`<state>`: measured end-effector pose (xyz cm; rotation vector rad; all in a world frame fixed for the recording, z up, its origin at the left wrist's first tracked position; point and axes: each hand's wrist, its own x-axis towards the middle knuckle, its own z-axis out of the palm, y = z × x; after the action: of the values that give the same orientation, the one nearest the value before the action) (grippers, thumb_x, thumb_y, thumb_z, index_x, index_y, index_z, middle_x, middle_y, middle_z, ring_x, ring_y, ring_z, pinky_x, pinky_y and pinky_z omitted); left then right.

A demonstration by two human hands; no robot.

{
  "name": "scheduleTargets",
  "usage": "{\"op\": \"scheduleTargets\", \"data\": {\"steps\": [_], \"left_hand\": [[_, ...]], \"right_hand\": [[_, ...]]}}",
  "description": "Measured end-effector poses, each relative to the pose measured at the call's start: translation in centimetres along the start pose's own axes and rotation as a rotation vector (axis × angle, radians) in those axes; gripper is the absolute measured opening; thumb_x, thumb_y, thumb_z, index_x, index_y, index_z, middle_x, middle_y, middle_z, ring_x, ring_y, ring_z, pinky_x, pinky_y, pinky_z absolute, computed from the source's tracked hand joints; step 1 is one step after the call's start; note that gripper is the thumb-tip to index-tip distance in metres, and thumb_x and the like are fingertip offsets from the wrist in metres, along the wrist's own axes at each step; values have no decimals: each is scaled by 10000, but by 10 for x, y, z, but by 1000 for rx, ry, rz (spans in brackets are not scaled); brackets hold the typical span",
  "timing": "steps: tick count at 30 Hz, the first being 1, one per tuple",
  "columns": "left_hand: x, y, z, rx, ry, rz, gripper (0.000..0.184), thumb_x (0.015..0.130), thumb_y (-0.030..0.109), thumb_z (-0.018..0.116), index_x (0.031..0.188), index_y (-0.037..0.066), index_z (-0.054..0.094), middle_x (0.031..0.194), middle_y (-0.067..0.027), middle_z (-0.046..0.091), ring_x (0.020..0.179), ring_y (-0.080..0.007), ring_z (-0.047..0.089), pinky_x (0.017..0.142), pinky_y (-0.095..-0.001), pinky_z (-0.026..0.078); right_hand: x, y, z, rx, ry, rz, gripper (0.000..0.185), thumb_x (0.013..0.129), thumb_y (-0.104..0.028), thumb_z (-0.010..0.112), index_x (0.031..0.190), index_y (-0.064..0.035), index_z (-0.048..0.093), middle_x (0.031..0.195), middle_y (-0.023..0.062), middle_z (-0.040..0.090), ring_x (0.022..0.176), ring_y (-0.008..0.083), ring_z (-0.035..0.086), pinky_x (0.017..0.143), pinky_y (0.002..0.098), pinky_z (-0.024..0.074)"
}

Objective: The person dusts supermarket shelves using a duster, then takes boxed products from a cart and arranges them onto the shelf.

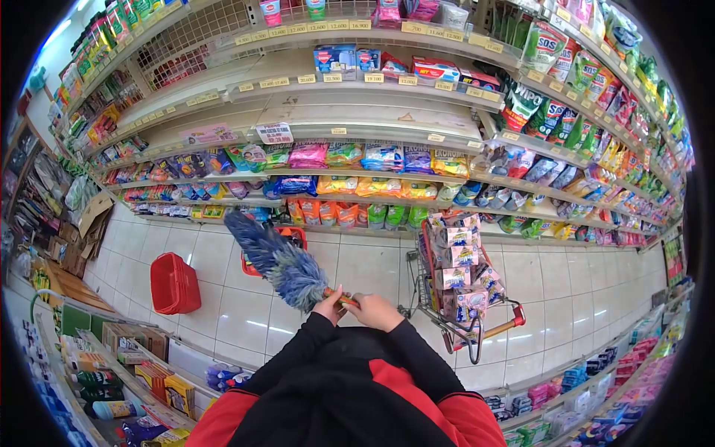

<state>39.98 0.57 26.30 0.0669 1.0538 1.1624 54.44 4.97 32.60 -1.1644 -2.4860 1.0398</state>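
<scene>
A feather duster (pixel 275 257) with blue and grey plumes slants up and to the left in front of me. My left hand (pixel 331 307) is closed around its orange handle, close to the feathers. Just to the right, my right hand (pixel 376 311) grips the lower end of the same handle. The fingers of both hands are partly hidden around the handle. The feathered end hangs over the tiled floor, partly covering a red basket (pixel 253 266) by the shelf.
Shelves (pixel 357 112) of packaged goods curve across the front. A shopping cart (pixel 439 320) loaded with pink-and-white packs (pixel 458 257) stands to the right. Red stacked baskets (pixel 175 283) sit on the floor at left. More stocked shelves (pixel 112 372) lie close at both sides behind me.
</scene>
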Motion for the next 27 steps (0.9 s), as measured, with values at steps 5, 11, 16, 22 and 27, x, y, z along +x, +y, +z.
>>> {"op": "scheduleTargets", "data": {"steps": [5, 11, 16, 22, 27], "left_hand": [[6, 2, -6, 60, 12, -42, 261, 777, 354, 549, 834, 99, 550, 816, -21, 554, 752, -132, 515, 681, -269, 389], [-4, 44, -6, 469, -280, 36, 412, 812, 383, 478, 1070, 62, 473, 937, -39, 553, 747, -116, 512, 655, -241, 417], [25, 59, -69, 736, 59, 26, 408, 797, 407, 485, 1046, 84, 497, 896, -25, 566, 713, -104, 514, 629, -234, 417], [73, 33, -222, 1251, 357, 79, 458, 709, 450, 557, 877, 24, 571, 825, -132, 587, 773, -204, 553, 671, -292, 437], [91, 15, -345, 1551, 433, -459, 593, 660, 525, 526, 970, 22, 572, 992, -193, 548, 965, -298, 507, 835, -364, 392]], "right_hand": [[-1, 2, 5, 106, 18, -16, 336, 769, -318, 513, 877, -2, 549, 674, 213, 548, 637, 365, 528, 577, 407, 419], [-12, 21, -39, 491, 120, 69, 370, 790, -230, 520, 1099, -31, 473, 743, 144, 581, 645, 236, 560, 582, 321, 427], [-20, 34, -93, 826, 275, 347, 392, 817, -165, 493, 1179, -35, 415, 608, -6, 455, 461, 38, 377, 422, 183, 328], [2, 52, -142, 1050, 519, 449, 390, 851, -190, 434, 1217, -71, 371, 582, -22, 422, 421, 24, 338, 366, 155, 265], [50, 50, -183, 1183, 571, 477, 329, 848, -166, 408, 1160, -61, 406, 630, -22, 432, 423, 51, 359, 365, 161, 266]]}}
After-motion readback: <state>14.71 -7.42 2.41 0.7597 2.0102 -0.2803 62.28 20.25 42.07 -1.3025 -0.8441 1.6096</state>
